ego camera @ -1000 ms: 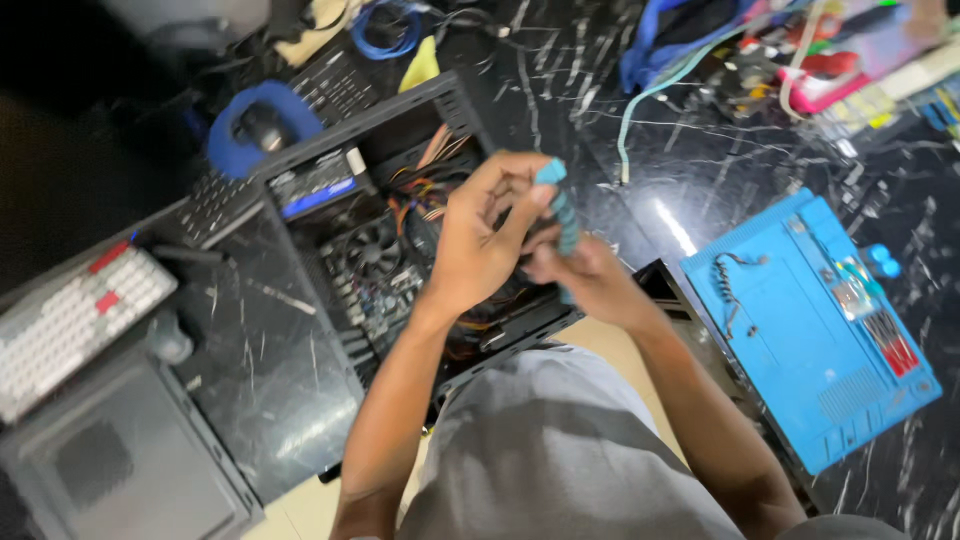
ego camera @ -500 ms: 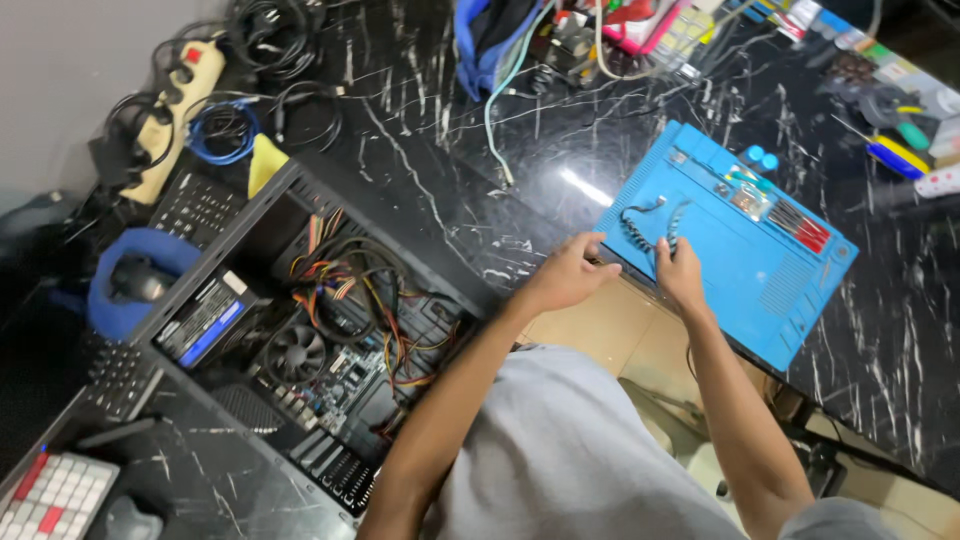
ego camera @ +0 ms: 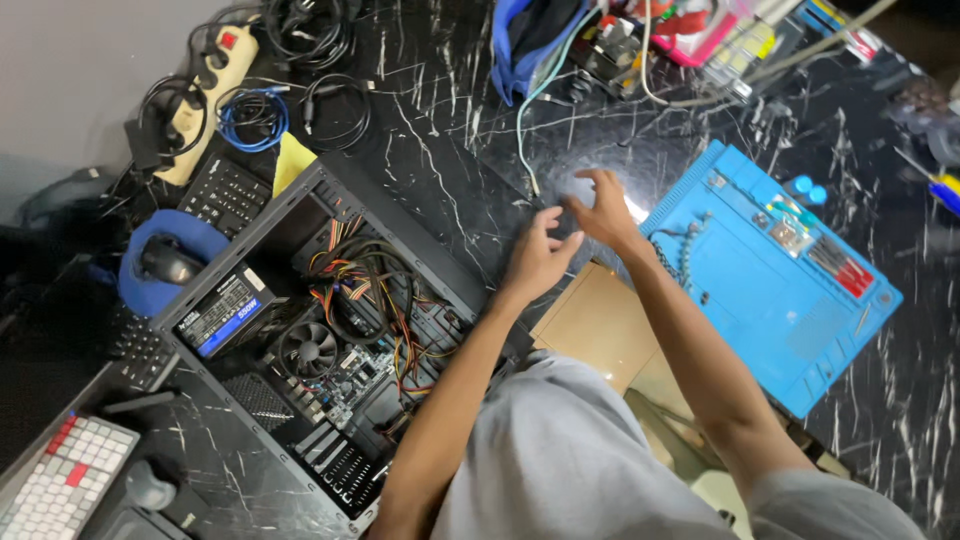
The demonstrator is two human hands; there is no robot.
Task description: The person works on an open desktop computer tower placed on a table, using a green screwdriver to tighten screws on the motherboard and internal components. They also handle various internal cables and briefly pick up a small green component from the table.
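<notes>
Hands (ego camera: 575, 230) between open case (ego camera: 330, 330), blue mat (ego camera: 770, 290).

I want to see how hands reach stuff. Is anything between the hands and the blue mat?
Nothing visible is. The right hand hovers at the blue work mat's left edge; the left hand is beside it, over bare black marble tabletop.
</notes>
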